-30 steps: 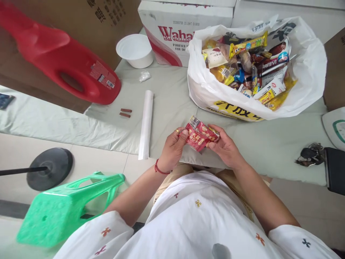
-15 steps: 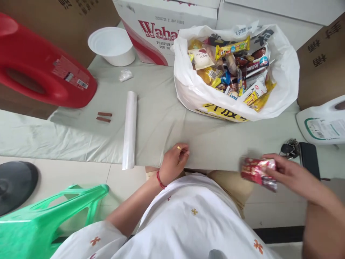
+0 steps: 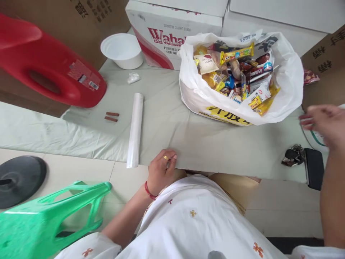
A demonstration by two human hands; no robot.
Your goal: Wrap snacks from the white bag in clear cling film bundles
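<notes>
My left hand (image 3: 163,167), fingers curled in, rests at the table's front edge, and nothing shows in it. At the right my right hand (image 3: 323,122) is raised over a white bottle, blurred, with its fingers apart and nothing between them. Beyond it a red packet (image 3: 311,77) is beside the white plastic bag (image 3: 215,108), near the brown carton. The bag stands open and is full of wrapped snacks (image 3: 237,77). A clear plastic roll (image 3: 135,131) lies to the left of the bag.
On the table are a white bowl (image 3: 129,59), a small clear packet (image 3: 133,78), two brown strips (image 3: 111,116), a red jug (image 3: 64,77), keys (image 3: 292,155) and a black phone (image 3: 314,169). Boxes line the back. A green stool (image 3: 48,219) stands at lower left.
My right hand has let go of the red packet, which is now beyond the bag's right side, and has moved up and right. My left hand has shifted slightly left. The view has shifted a little.
</notes>
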